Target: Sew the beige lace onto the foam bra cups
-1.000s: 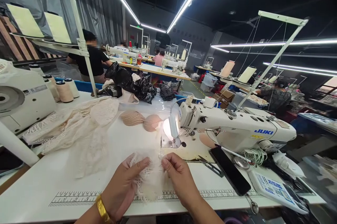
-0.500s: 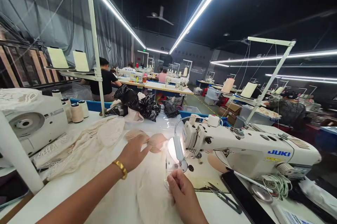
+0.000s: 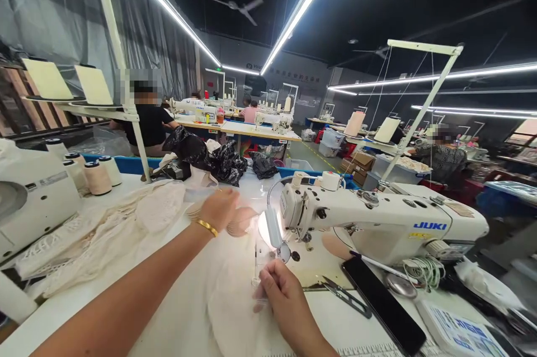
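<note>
My left hand (image 3: 220, 211), with a gold bangle on the wrist, reaches over a stack of thin beige rounded pieces (image 3: 241, 221). Its fingers are blurred and partly hidden, so a grip does not show. Just in front of the sewing machine (image 3: 361, 211), my right hand (image 3: 283, 295) is closed in a pinch. Something small, pale and see-through shows at its fingertips, too unclear to name. Cream fabric (image 3: 229, 295) lies flat between my arms. A lit lamp (image 3: 273, 225) shines beside the needle area.
Thread snips (image 3: 348, 296) and a black phone (image 3: 384, 304) lie right of my right hand. Lacy cream cloth (image 3: 121, 222) spreads at left, beside thread spools (image 3: 97, 178). Black plastic bags (image 3: 229, 161) sit at the back. A person (image 3: 149, 119) sits beyond the table.
My left hand has lifted and shifted from the beige pieces toward the back of the table. My right hand stays pinched by the machine. The whole view has turned slightly.
</note>
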Tool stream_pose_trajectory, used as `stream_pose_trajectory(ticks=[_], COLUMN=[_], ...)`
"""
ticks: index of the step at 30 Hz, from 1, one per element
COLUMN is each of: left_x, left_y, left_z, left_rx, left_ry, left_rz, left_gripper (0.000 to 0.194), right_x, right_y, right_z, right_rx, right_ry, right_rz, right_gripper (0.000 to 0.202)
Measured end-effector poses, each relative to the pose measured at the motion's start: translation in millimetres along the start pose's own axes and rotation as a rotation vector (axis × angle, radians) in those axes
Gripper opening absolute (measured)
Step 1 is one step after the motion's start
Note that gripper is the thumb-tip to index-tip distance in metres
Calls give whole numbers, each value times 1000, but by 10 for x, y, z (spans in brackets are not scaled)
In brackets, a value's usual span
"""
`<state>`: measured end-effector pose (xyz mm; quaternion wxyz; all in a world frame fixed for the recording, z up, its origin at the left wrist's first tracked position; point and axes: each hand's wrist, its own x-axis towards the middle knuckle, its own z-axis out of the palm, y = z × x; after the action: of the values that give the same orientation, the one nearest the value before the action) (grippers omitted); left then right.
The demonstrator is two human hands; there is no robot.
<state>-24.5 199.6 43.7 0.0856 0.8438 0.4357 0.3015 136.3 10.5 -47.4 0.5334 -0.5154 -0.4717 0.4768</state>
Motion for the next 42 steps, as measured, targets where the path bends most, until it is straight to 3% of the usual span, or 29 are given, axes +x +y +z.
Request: stream_pose_trajectory(ticks=[4,7,9,12,15,17,20,22,23,24,26,28,30,32,34,36,38,42], left_x=[-409,-892,-1174,-1400,-1416,-1370,-1268,-1189,-1150,-1115,-1064,-1042,-1038,-1036,-1029,-1031,-1055,-1109], left_y=[115,248,326,376,387,417,514,585,612,630,630,583,496,383,265,170,127,242], left_z=[-287,-445,-467,-392,-289,-239,-206,-213,-224,-237,-265,-279,-278,-266,-245,-208,-147,59], left_rx=[-88,-440,-556,-493,-311,-226,-264,-333,-357,-370,-364,-347,-320,-229,-61,122,255,191], left_ry=[-37,-320,-442,-482,-479,-422,-412,-537,-623,-711,-866,-919,-815,-573,-275,-65,-40,-310], left_rz=[-114,-240,-310,-311,-238,-109,190,307,315,302,241,171,133,168,303,498,635,656], left_gripper=[16,30,31,23,13,17,58,85,88,83,49,20,9,8,9,17,20,16], right_x=[-40,-75,-112,-177,-246,-302,-406,-474,-502,-522,-534,-505,-439,-347,-233,-103,32,256], right_y=[-85,-98,-92,-60,-26,-45,-175,-301,-362,-417,-500,-548,-569,-560,-506,-399,-253,11], right_z=[-75,-111,-121,-116,-86,-60,-38,-58,-82,-116,-201,-283,-325,-314,-271,-242,-268,-498], right_rx=[-9,13,35,57,45,-68,-355,-501,-553,-598,-683,-752,-795,-803,-821,-920,-1100,-1348], right_ry=[21,24,22,4,-4,8,-58,-156,-200,-223,-211,-130,-13,96,174,208,177,-28], right_rz=[30,43,28,-5,-32,-80,-246,-414,-492,-555,-631,-696,-786,-866,-919,-983,-1051,-1089], right_gripper=[46,49,53,52,40,30,24,28,28,28,27,28,28,30,34,30,24,25])
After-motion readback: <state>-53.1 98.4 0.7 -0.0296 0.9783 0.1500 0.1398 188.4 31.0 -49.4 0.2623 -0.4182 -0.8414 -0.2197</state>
